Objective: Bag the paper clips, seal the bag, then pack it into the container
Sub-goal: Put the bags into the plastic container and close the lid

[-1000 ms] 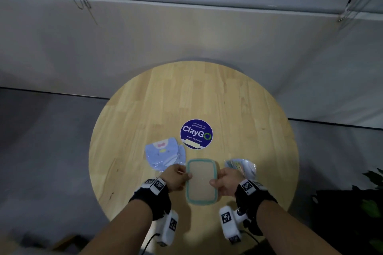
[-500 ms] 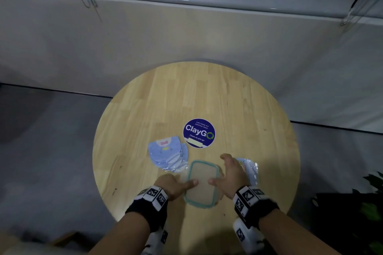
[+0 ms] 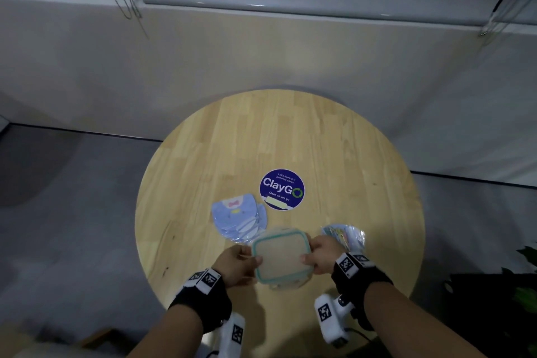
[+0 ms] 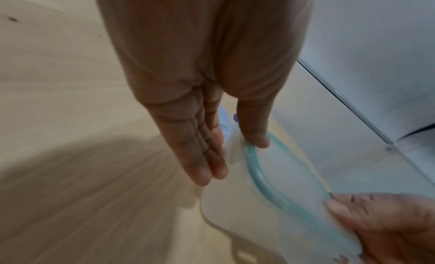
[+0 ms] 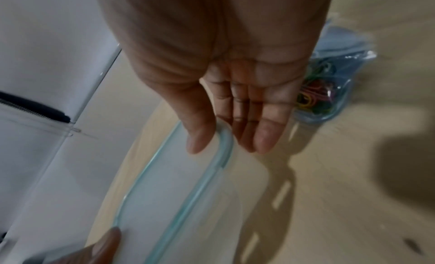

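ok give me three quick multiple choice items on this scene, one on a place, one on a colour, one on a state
1. Where does the bag of paper clips lie?
A. on the table, by the right hand
B. inside the container
C. on the ClayGo sticker

2. What colour is the lid's seal?
A. red
B. teal
C. black

3. What holds the lid?
A. nothing
B. the left hand alone
C. both hands

Answers: 1 A, it lies on the wood just beyond the right hand. 2 B, a teal band runs round its rim. 3 C, left hand and right hand each pinch a side.

Head view high above the round table; both wrist views close, sharing the lid.
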A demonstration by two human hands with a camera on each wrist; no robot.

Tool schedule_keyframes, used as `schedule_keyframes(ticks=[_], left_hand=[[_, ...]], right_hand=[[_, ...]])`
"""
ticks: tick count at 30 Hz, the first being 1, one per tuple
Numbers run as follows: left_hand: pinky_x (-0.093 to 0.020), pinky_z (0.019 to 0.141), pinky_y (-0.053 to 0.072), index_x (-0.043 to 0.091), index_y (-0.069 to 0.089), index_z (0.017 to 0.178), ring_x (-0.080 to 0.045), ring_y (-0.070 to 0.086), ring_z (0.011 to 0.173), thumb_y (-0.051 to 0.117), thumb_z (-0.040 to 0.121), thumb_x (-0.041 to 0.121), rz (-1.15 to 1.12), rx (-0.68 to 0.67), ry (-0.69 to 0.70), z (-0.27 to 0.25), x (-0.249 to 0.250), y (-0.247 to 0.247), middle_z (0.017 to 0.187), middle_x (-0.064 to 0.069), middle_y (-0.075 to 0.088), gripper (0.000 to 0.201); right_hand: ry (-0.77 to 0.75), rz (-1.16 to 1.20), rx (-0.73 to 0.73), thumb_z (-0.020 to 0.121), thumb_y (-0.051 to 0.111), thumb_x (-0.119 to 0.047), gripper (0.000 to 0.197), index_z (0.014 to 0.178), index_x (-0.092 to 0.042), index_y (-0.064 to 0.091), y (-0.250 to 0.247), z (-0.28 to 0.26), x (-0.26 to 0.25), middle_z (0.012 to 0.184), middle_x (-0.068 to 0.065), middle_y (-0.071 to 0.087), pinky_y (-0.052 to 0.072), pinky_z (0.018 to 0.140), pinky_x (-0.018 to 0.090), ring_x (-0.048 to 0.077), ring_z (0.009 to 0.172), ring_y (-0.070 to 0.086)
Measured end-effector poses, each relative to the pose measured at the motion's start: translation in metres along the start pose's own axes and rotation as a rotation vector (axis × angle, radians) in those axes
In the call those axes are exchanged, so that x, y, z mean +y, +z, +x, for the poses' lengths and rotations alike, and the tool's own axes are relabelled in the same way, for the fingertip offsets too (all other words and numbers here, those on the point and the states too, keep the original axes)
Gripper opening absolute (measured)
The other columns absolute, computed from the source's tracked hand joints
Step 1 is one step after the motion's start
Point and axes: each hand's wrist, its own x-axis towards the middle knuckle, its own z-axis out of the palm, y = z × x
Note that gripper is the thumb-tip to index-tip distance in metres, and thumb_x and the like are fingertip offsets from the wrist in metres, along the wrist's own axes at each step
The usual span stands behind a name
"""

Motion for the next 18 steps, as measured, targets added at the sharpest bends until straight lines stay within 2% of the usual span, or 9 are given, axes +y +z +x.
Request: schedule_keyframes(ticks=[2, 5, 7, 9, 11, 13, 15, 17, 18], left_hand=[[-0.02, 0.041, 0.044, 0.011, 0.045, 0.078, -0.012, 0.046, 0.042, 0.065, 0.086, 0.011, -0.05, 0.004, -0.007, 0.001, -0.003, 0.004, 0.064, -0.008, 0.048, 0.021], [-0.025, 0.046, 0.05, 0.009, 0.046, 0.088, -0.014, 0.049, 0.052, 0.064, 0.087, 0.014, -0.169, 0.01, -0.012, 0.001, -0.008, 0.013, 0.07, -0.007, 0.048, 0.018], [-0.027, 0.05, 0.052, 0.006, 0.048, 0.101, -0.015, 0.057, 0.064, 0.063, 0.088, 0.018, -0.093, 0.039, 0.038, 0.003, -0.01, 0.013, 0.086, -0.01, 0.056, 0.023], [-0.031, 0.059, 0.055, 0.007, 0.049, 0.106, -0.019, 0.062, 0.077, 0.065, 0.087, 0.023, 0.004, 0.03, 0.074, 0.004, -0.009, 0.009, 0.103, -0.015, 0.06, 0.03], [-0.031, 0.061, 0.055, 0.011, 0.05, 0.102, -0.019, 0.061, 0.079, 0.067, 0.084, 0.029, 0.137, 0.027, 0.096, 0.004, -0.004, 0.004, 0.1, -0.011, 0.061, 0.03], [-0.025, 0.058, 0.047, 0.015, 0.051, 0.089, -0.015, 0.055, 0.07, 0.069, 0.08, 0.041, 0.382, 0.114, 0.169, 0.009, 0.006, -0.003, 0.083, -0.001, 0.058, 0.033], [-0.026, 0.061, 0.04, 0.017, 0.052, 0.083, -0.017, 0.053, 0.069, 0.07, 0.077, 0.044, 0.549, 0.316, 0.291, 0.017, 0.022, -0.014, 0.079, 0.0, 0.058, 0.034], [-0.032, 0.077, 0.042, 0.011, 0.056, 0.098, -0.028, 0.057, 0.09, 0.071, 0.077, 0.033, 0.65, 0.502, 0.412, 0.037, 0.037, -0.032, 0.099, -0.01, 0.06, 0.033], [-0.036, 0.087, 0.041, 0.009, 0.054, 0.109, -0.033, 0.054, 0.103, 0.072, 0.076, 0.029, 0.721, 0.529, 0.432, 0.049, 0.045, -0.042, 0.113, -0.015, 0.056, 0.043]], right_hand=[[0.058, 0.097, 0.008, 0.074, 0.073, -0.004, 0.014, 0.075, -0.013, 0.062, -0.003, 0.006, 0.005, 0.074, 0.005, 0.066, 0.058, 0.065, 0.033, 0.022, 0.07, 0.065], [0.115, 0.199, -0.113, 0.074, 0.072, 0.0, 0.011, 0.08, -0.007, 0.066, -0.006, 0.007, 0.007, 0.08, 0.011, 0.068, 0.058, 0.076, 0.04, 0.027, 0.078, 0.067], [0.124, 0.224, -0.154, 0.075, 0.071, 0.0, 0.015, 0.087, -0.004, 0.063, -0.006, 0.006, 0.01, 0.08, 0.011, 0.067, 0.056, 0.069, 0.036, 0.026, 0.073, 0.065], [0.095, 0.205, -0.086, 0.073, 0.073, -0.002, 0.019, 0.083, -0.006, 0.057, -0.005, 0.006, 0.013, 0.077, 0.012, 0.062, 0.055, 0.059, 0.034, 0.026, 0.066, 0.061], [0.04, 0.166, 0.004, 0.071, 0.075, -0.006, 0.026, 0.072, -0.01, 0.049, -0.004, 0.005, 0.016, 0.069, 0.009, 0.055, 0.05, 0.054, 0.031, 0.023, 0.057, 0.054], [-0.04, 0.042, 0.06, 0.068, 0.076, -0.02, 0.03, 0.069, -0.016, 0.046, -0.005, 0.004, 0.016, 0.065, 0.004, 0.053, 0.046, 0.055, 0.03, 0.021, 0.054, 0.05], [-0.103, -0.145, 0.076, 0.07, 0.072, -0.031, 0.027, 0.069, -0.021, 0.047, -0.007, 0.002, 0.018, 0.066, -0.001, 0.053, 0.041, 0.057, 0.028, 0.02, 0.058, 0.051], [-0.116, -0.149, 0.01, 0.08, 0.064, -0.026, 0.026, 0.065, -0.019, 0.044, -0.008, 0.003, 0.021, 0.063, 0.0, 0.048, 0.036, 0.055, 0.027, 0.018, 0.056, 0.046], [-0.093, -0.063, -0.026, 0.084, 0.06, -0.019, 0.03, 0.062, -0.02, 0.04, -0.008, 0.003, 0.021, 0.061, 0.003, 0.043, 0.032, 0.052, 0.026, 0.017, 0.051, 0.042]])
